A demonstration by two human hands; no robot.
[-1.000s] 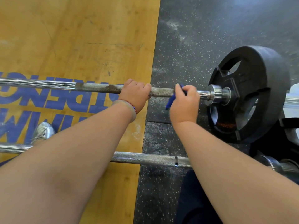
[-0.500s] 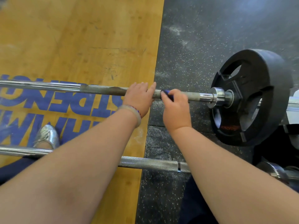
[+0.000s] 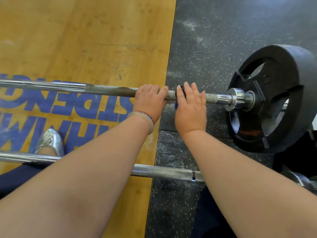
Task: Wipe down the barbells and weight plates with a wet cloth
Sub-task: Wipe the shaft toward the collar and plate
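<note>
Mid-wipe on the far barbell (image 3: 109, 91): the left hand (image 3: 151, 100) grips it while the right hand (image 3: 191, 109), fingers nearly straight, presses a blue cloth (image 3: 176, 105) against it. The next stroke likely runs right toward the weight plate (image 3: 274, 100).

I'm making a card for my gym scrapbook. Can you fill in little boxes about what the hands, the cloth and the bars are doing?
Left hand: grips the far barbell on its dull, rough part.
Right hand: lies over the same bar beside it, fingers fairly straight, pressing the blue cloth.
Blue cloth: mostly hidden under the right hand.
Weight plate: black, on the far barbell's right end.
Near barbell: closer to the person, untouched.
</note>
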